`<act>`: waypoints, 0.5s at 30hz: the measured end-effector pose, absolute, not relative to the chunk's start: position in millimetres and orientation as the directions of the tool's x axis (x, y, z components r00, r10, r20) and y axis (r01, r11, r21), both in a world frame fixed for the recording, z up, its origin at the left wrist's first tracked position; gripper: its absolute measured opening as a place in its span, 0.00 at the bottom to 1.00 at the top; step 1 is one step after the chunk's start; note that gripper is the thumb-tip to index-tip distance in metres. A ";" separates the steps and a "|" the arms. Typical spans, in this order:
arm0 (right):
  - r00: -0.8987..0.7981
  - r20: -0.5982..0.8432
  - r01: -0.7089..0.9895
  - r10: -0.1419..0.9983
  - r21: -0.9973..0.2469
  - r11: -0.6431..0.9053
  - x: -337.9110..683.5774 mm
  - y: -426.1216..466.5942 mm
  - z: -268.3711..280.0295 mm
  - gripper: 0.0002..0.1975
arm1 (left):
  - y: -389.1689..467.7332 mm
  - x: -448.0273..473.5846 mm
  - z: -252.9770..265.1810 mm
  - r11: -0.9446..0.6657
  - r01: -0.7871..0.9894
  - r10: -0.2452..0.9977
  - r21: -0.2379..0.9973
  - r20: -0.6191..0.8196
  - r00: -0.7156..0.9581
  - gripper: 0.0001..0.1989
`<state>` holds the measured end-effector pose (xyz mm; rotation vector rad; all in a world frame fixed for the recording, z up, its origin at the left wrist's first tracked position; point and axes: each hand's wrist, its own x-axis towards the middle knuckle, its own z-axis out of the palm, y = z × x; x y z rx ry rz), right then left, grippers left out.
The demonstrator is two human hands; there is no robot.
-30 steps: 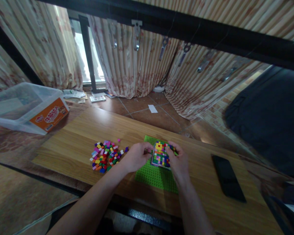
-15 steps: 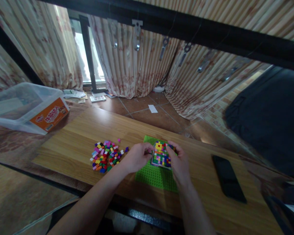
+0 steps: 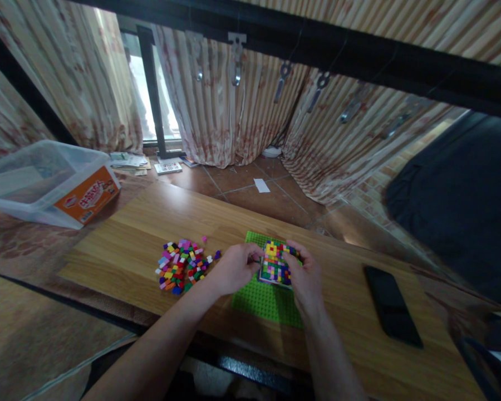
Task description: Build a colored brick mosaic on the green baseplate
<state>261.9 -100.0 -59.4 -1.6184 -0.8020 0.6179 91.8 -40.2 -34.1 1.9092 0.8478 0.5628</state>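
Note:
A block of many-coloured toy bricks point(image 3: 274, 268) is at the far part of a green studded baseplate point(image 3: 261, 306). My right hand point(image 3: 304, 273) grips the block's right side, its thumb on top and its fingers round the far edge. At the left edge of the block, my left hand point(image 3: 237, 267) has thumb and fingertips pinched together. What those fingertips hold, if anything, is too small to make out. Left of that hand lies a pile of loose toy bricks point(image 3: 179, 264) in many colours.
A black phone point(image 3: 392, 305) lies on the wooden table point(image 3: 137, 223) at the right. Beyond the table's left end stands a clear plastic bin point(image 3: 42, 209) with an orange label. Metal clips point(image 3: 236, 58) hang from a dark bar point(image 3: 267, 42) in front of the curtains.
The whole view has shifted very slightly to the right. Both hands and the brick block keep almost the same places.

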 end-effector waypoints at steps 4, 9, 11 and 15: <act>0.640 0.020 0.154 0.768 -0.983 -0.102 260.6 -99.0 -57.0 0.20 | -40.0 92.1 -34.7 -0.320 0.332 0.751 0.887 0.024 0.660 0.11; 0.646 0.012 0.161 0.764 -0.979 -0.121 261.6 -98.2 -59.4 0.20 | -41.1 92.1 -35.8 -0.307 0.329 0.762 0.893 0.024 0.647 0.12; 0.639 0.002 0.155 0.769 -0.980 -0.127 262.7 -98.2 -62.0 0.20 | -41.6 91.8 -34.9 -0.317 0.330 0.762 0.889 0.031 0.647 0.12; 0.624 0.065 0.217 0.779 -0.972 -0.093 264.1 -98.0 -65.7 0.19 | -42.5 91.5 -32.6 -0.331 0.345 0.761 0.878 0.032 0.647 0.12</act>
